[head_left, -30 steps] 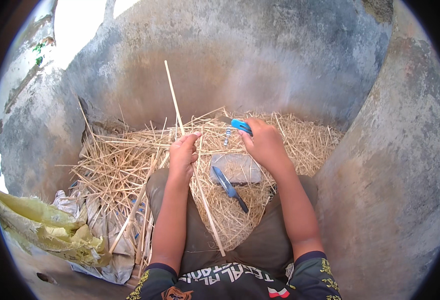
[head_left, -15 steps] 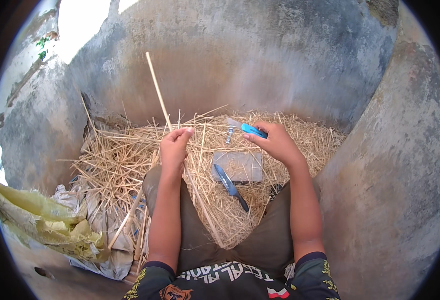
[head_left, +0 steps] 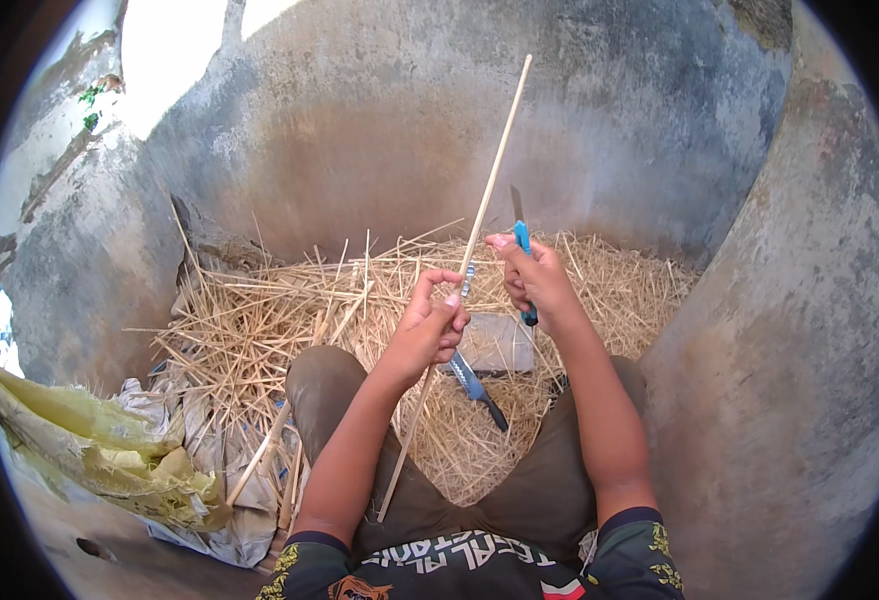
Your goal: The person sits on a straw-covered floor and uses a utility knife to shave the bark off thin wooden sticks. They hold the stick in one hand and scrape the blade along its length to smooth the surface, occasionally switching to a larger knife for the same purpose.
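My left hand is closed around a long thin pale stick, perhaps bamboo. The stick slants from between my thighs up and to the right, its tip against the wall. My right hand grips a blue utility knife, blade out and pointing up, just right of the stick and apart from it. Below my hands a kitchen knife with a black handle lies partly on a flat grey block; my left hand hides part of both. A small shiny metal item lies behind the stick.
Shavings and split sticks are heaped on the left, with finer shavings in front and between my legs. A torn yellowish sack lies at lower left. A curved concrete wall surrounds the spot closely.
My left hand has moved right and slightly down, and the stick has swung from leaning left to leaning right. The right hand has turned the utility knife from pointing left to upright.
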Demonstrator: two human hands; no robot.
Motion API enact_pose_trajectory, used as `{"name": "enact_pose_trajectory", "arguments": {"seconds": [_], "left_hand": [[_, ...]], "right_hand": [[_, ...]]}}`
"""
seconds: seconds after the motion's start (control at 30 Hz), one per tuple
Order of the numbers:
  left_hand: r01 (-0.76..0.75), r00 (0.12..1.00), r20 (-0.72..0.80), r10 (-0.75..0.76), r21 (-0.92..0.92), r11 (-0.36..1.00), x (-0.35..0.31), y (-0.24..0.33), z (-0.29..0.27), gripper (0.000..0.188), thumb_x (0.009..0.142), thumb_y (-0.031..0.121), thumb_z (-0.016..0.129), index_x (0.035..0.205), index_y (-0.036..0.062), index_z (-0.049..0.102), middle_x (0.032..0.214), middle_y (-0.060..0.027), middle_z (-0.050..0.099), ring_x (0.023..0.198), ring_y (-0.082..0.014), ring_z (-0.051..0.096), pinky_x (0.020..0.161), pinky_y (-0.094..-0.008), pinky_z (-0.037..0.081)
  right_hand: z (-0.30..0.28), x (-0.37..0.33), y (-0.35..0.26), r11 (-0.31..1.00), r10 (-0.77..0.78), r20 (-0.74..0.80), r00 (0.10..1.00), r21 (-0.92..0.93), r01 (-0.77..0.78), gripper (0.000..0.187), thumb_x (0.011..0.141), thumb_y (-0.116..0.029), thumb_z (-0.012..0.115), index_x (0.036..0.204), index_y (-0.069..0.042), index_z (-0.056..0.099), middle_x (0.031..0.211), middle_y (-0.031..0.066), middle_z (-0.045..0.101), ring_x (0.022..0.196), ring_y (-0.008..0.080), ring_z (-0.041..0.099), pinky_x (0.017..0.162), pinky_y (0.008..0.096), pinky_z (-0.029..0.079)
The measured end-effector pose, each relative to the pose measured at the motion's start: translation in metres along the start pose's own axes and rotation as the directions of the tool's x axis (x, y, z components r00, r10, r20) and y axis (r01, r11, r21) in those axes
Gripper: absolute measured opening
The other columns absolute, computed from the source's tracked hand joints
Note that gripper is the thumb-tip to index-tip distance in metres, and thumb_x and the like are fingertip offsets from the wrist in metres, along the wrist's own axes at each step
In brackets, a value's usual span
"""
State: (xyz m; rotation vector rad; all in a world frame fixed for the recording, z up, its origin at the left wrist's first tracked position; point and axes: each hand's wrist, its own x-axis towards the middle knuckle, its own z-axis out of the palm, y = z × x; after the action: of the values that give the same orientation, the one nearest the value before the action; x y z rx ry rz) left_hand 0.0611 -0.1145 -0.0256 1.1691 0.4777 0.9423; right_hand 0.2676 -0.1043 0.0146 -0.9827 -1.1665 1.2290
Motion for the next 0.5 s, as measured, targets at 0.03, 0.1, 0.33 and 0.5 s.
{"name": "enact_pose_trajectory", "arguments": {"seconds": [0.03,0.1,0.33,0.5], "left_hand": [[0.024,1.0,-0.002,-0.024,0.023,0.999,-0.001,0.0,0.004,0.031,0.108,0.024,0.047,0.138,0.0222,0.037,0.083,-0.0012,0.049,0.053,-0.0024,0.032,0.043,-0.0168,0.025],[0.07,0.998,-0.009,-0.07,0.07,0.995,-0.005,0.004,0.012,0.042,0.109,0.023,0.045,0.148,0.0238,0.031,0.082,-0.0022,0.049,0.052,-0.0029,0.031,0.042,-0.0174,0.025],[0.153,0.988,-0.002,-0.153,-0.046,0.987,-0.002,-0.004,0.005,0.043,0.107,0.021,0.047,0.146,0.0116,0.033,0.081,-0.0037,0.049,0.051,-0.0043,0.032,0.04,-0.0183,0.026],[0.227,0.973,0.059,-0.222,-0.089,0.97,-0.001,-0.001,0.005,0.023,0.108,0.025,0.044,0.125,0.0097,0.045,0.079,-0.0025,0.048,0.051,-0.0046,0.033,0.039,-0.018,0.027]], "right_hand": [[0.002,-0.001,-0.002,0.999,-0.011,0.003,1.0,0.034,0.011,0.031,0.096,-0.034,0.069,0.107,-0.005,0.063,0.058,-0.0087,0.043,0.043,0.0015,0.034,0.039,0.0222,0.025],[0.003,-0.002,-0.001,0.999,-0.028,-0.026,0.999,0.042,0.029,0.03,0.096,-0.032,0.07,0.105,-0.005,0.062,0.057,-0.0091,0.042,0.042,0.0016,0.033,0.038,0.0223,0.024],[0.001,0.003,0.012,0.999,0.012,-0.078,0.997,0.034,-0.01,0.021,0.095,-0.025,0.071,0.096,-0.006,0.062,0.056,-0.0088,0.041,0.041,0.0026,0.033,0.039,0.0235,0.025],[0.002,0.005,0.014,0.985,-0.009,-0.073,0.997,0.168,0.022,0.02,0.093,-0.022,0.073,0.093,-0.006,0.061,0.055,-0.0088,0.041,0.041,0.0024,0.032,0.039,0.0228,0.024]]}}
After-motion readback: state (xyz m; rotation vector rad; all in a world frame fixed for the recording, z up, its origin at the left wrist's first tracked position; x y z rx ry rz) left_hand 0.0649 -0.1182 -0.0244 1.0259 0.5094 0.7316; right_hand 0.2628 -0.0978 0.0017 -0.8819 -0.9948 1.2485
